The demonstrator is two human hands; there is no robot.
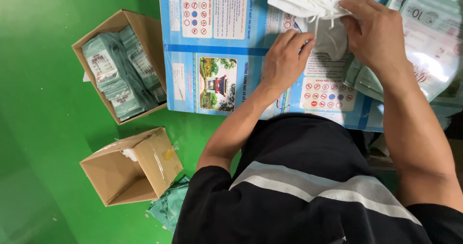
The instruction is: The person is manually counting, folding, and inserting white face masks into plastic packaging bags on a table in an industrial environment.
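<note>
Both hands gather white face masks (pixel 308 2), right hand (pixel 374 31) pinching the stack, left hand (pixel 287 58) flat with fingers loose beside it; squaring it seems next

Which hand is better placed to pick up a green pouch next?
Probably the right hand: it lies beside the green pouches, fingers on the white masks. The left hand rests farther away on the blue poster.
</note>
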